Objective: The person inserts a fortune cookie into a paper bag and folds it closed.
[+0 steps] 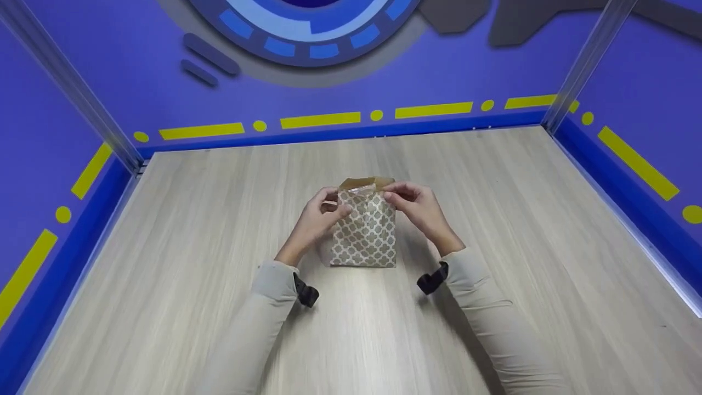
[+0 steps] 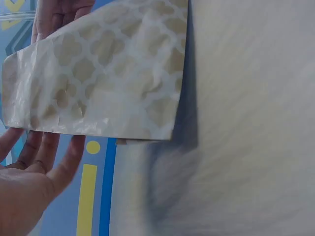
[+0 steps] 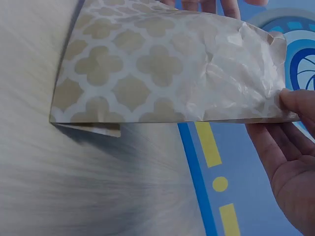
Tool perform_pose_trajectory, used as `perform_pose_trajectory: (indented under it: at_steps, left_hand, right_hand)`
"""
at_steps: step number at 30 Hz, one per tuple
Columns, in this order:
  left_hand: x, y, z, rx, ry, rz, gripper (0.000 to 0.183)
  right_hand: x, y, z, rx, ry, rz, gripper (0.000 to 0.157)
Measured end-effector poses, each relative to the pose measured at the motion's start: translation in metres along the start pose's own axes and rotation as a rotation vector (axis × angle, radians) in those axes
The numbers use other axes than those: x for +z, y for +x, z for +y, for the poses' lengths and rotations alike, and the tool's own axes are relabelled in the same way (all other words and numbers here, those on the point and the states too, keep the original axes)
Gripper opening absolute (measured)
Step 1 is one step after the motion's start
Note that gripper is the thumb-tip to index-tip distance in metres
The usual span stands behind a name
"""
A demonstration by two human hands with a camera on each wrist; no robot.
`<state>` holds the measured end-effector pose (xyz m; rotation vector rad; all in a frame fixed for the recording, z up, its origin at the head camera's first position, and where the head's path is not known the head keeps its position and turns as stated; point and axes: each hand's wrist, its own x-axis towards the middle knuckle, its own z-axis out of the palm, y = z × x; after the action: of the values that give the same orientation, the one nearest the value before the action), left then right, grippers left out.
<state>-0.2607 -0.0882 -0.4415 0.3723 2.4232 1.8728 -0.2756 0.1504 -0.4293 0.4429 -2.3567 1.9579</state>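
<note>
A brown paper bag [image 1: 364, 236] with a white quatrefoil lattice pattern stands upright in front of me on the table. Its top looks open, and a bit of shiny clear material [image 1: 363, 190] shows at the mouth; what lies deeper is hidden. My left hand [image 1: 318, 216] holds the bag's upper left edge, thumb on the front. At the upper right corner my right hand [image 1: 417, 208] pinches the rim between thumb and fingers. The right wrist view shows the creased upper part of the bag [image 3: 162, 64] and the right thumb on its front.
The bag stands on a pale wood-grain table [image 1: 192, 230]. Blue printed panels [image 1: 329, 99] with yellow marks wall in the back and both sides, with metal posts [image 1: 587, 71] at the rear corners. Each wrist carries a black camera mount [image 1: 432, 278].
</note>
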Motion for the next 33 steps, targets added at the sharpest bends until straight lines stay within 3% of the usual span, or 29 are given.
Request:
perform_pose_trajectory:
  at_steps: [5,8,17,21,27,33]
  left_hand:
    - [0.004,0.000,0.006,-0.002,-0.119,-0.008,0.054]
    - [0.006,0.000,0.010,0.032,-0.152,0.008,0.051]
    - [0.003,0.001,0.015,0.148,-0.129,0.111,0.032]
    - [0.003,0.000,0.014,0.173,-0.114,0.109,0.035]
    - [0.005,-0.001,0.012,0.169,-0.087,0.060,0.043]
    - [0.006,-0.001,0.010,0.167,-0.086,0.057,0.043]
  right_hand:
    - [-0.001,0.001,-0.006,-0.122,-0.034,-0.030,0.020]
    - [-0.002,0.000,-0.011,-0.188,-0.067,-0.050,0.018]
    - [-0.006,-0.001,-0.022,-0.323,-0.211,-0.053,0.013]
    - [-0.005,-0.001,-0.022,-0.335,-0.229,-0.063,0.013]
    - [-0.006,-0.004,-0.020,-0.354,-0.223,-0.098,0.020]
    - [-0.009,-0.004,-0.024,-0.477,-0.288,-0.129,0.040]
